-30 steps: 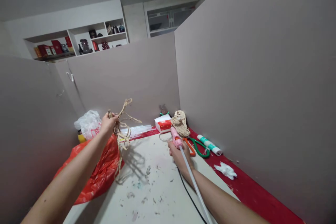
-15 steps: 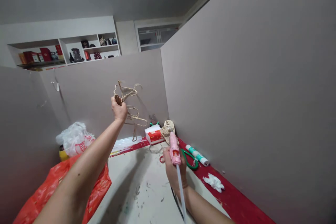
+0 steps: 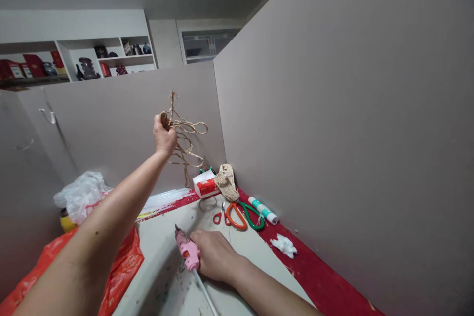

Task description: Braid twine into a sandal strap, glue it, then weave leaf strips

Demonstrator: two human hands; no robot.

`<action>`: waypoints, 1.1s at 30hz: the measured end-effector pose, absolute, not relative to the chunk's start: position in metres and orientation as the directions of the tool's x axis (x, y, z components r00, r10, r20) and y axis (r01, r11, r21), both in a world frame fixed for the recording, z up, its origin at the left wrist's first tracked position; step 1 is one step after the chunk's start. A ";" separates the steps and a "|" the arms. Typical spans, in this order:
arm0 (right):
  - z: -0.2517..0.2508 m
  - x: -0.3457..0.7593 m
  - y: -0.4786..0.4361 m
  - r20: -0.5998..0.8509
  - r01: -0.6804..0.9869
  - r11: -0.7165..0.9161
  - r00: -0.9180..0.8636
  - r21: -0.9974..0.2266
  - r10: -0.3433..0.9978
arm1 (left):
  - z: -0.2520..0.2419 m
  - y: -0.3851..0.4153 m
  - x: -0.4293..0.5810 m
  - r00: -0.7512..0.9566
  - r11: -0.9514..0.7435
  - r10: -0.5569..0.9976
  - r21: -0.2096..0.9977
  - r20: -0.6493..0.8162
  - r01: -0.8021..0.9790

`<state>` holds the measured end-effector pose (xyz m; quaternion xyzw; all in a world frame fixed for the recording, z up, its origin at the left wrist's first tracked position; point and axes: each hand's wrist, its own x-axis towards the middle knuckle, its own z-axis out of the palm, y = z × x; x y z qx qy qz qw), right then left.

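Far left, a white hook (image 3: pixel 47 116) is fixed to the grey partition (image 3: pixel 318 108); above its top edge we see a white shelf unit (image 3: pixel 107 44) with boxes and ornaments. Below, a yellow container (image 3: pixel 66 222) sits partly behind a crumpled white plastic bag (image 3: pixel 83 196). A red plastic bag (image 3: pixel 126 264) lies nearer us, partly covered by the left forearm. Clear sticks (image 3: pixel 166 201) lie along the back of the worktop.

The left hand (image 3: pixel 165 136) is raised well above the worktop, its fingers clamped on a gathered part of the rope (image 3: pixel 194 127). Loose loops spread rightward and hang below the hand; one end points up.

Lower down, we find the pink glue gun (image 3: pixel 190 255) with nozzle directed up and left, apart from the rope. A translucent stick (image 3: pixel 205 292) projects from its rear. The right hand (image 3: pixel 213 255) is closed around its handle; we cannot tell whether a finger presses the trigger.

Behind: a red-and-white box (image 3: pixel 206 186), a wire ring (image 3: pixel 208 204) before it, and a woven piece (image 3: pixel 227 185) leaning just beside. Next, small red scissors (image 3: pixel 218 218), orange and green handles (image 3: pixel 255 217), a green-and-white roll (image 3: pixel 263 210), and crumpled tissue (image 3: pixel 284 245) on red cloth (image 3: pixel 314 276).
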<state>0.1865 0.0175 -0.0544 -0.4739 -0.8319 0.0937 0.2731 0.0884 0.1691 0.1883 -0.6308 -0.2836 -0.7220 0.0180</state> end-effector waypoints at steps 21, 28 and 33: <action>-0.056 0.188 0.021 0.398 0.760 0.580 -0.454 -0.295 0.797 | 0.179 0.180 0.133 -0.265 -0.843 0.352 0.427 0.898 0.326; -0.048 0.190 0.022 0.390 0.747 0.615 -0.504 -0.251 0.771 | 0.169 0.194 0.178 -0.283 -0.808 0.418 0.496 0.863 0.318; -0.047 0.186 0.026 0.345 0.737 0.645 -0.563 -0.202 0.751 | 0.151 0.199 0.202 -0.233 -0.713 0.513 0.561 0.826 0.420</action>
